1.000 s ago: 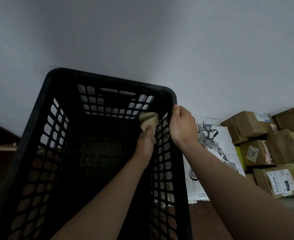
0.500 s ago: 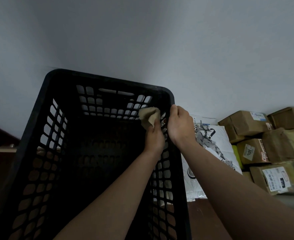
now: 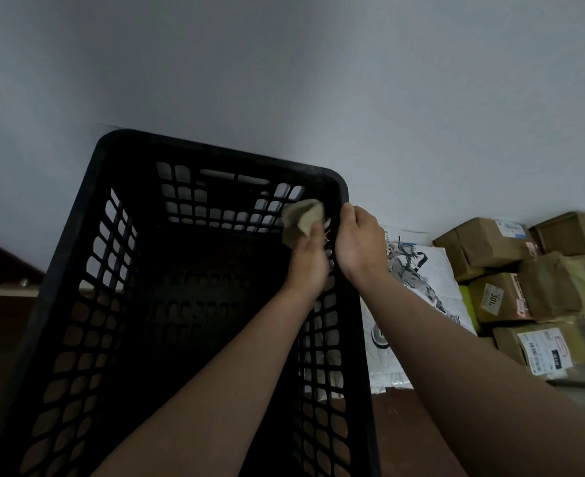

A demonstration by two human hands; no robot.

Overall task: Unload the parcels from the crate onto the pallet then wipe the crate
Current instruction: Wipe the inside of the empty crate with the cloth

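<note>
Crate point(image 3: 215, 152) wiping. Left hand point(image 3: 306, 266) pinches cloth point(image 3: 301, 218) into the far corner. Right hand point(image 3: 356, 242), fingers point(image 3: 349, 216) curled over the rim, apparently steadies it.

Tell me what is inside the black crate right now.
Inside the crate only the left hand shows, holding a tan cloth at the far right corner. No parcels show on its dark bottom; the forearm covers part of it, so that part is unknown.

Matt black plastic lattice crate point(image 3: 77, 270), crumpled tan cloth point(image 3: 301, 218), brown cardboard parcels point(image 3: 487, 246), glossy white plastic mailer bag point(image 3: 432, 270)
</note>
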